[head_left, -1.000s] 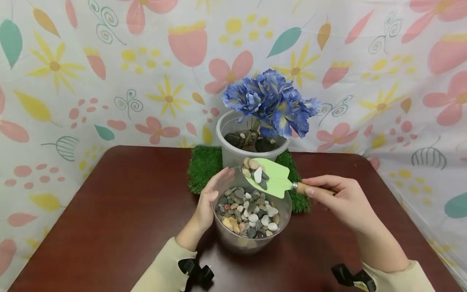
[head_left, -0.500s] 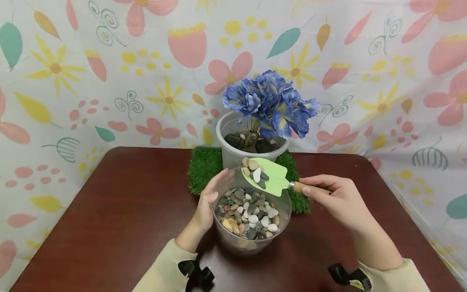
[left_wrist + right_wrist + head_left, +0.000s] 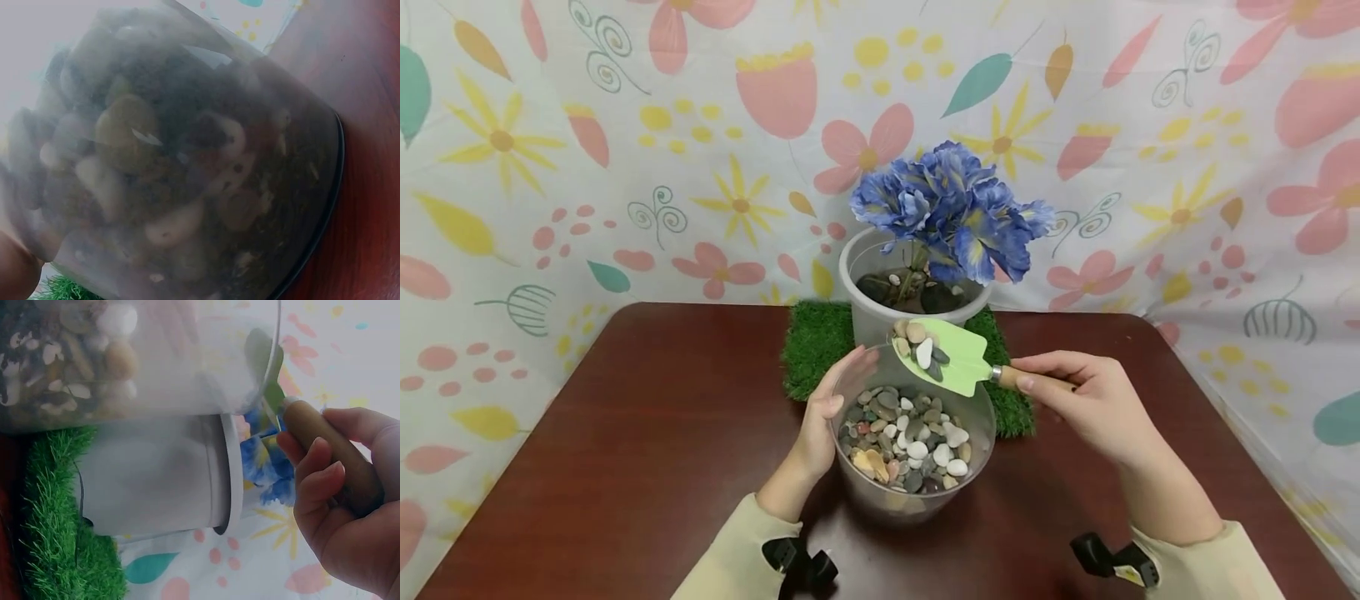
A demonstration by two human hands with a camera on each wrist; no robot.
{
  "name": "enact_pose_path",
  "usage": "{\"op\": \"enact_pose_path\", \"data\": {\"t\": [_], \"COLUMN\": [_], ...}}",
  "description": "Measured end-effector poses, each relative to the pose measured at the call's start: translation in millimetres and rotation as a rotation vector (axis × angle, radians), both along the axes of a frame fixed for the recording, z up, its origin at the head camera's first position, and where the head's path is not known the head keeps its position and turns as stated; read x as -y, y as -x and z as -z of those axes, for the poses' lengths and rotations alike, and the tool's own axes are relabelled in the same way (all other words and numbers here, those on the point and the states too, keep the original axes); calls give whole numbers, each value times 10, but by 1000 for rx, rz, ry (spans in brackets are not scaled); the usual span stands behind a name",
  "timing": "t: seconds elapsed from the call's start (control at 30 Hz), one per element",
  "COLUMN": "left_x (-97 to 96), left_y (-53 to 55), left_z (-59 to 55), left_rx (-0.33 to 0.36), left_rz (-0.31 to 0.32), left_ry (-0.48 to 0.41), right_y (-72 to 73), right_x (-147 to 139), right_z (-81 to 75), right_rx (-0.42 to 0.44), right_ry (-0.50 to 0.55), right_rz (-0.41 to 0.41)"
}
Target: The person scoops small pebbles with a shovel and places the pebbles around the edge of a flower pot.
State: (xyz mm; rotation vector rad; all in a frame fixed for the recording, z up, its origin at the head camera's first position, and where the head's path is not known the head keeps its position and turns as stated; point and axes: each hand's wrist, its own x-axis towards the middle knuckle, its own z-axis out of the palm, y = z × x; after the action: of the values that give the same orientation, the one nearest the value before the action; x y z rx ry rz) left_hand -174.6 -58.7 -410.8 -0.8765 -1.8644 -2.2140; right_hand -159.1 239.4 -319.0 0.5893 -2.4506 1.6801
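A clear plastic pot (image 3: 917, 500) stands on the table, partly filled with grey, white and tan pebbles (image 3: 917, 442). Against its left wall rests my left hand (image 3: 820, 421), the fingers extended along the outside and the thumb by the rim. My right hand (image 3: 1086, 396) grips the wooden handle (image 3: 334, 450) of a small garden trowel, fingers curled round it in the right wrist view. The trowel's light green blade (image 3: 958, 358) is over the pot's far rim, with several pebbles (image 3: 917, 343) near its tip. Through the cloudy wall, pebbles (image 3: 128, 134) show in the left wrist view.
Just behind the clear pot, a white flowerpot (image 3: 876, 321) holds blue artificial flowers (image 3: 951, 212) and dark stones. It stands on a green artificial grass mat (image 3: 816, 350). The brown table (image 3: 662, 433) reaches back to a flower-patterned cloth (image 3: 700, 108).
The trowel with its pebbles has moved slightly to the left and up with my right hand. My left hand stays on the pot, and the head view has shifted a little.
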Motion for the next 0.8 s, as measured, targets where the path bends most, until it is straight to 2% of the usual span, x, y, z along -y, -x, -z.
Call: {"op": "enact_pose_path", "data": {"t": [0.2,0.43,0.63,0.8], "left_x": [6,30,16,18], "left_y": [34,5,-2,16], "left_z": [-4,-27,-23,-41], "left_rx": [0,0,19,3], "left_rz": [6,-3,10,0], "left_ry": [-8,-8,-13,1], "right_y": [40,100,124,176], "right_x": [15,32,23,40], "right_z": [-19,-94,-109,-186], "right_rx": [-1,5,10,15], "right_ry": [-26,-44,-17,-31], "right_rz": [33,-5,-6,-11]}}
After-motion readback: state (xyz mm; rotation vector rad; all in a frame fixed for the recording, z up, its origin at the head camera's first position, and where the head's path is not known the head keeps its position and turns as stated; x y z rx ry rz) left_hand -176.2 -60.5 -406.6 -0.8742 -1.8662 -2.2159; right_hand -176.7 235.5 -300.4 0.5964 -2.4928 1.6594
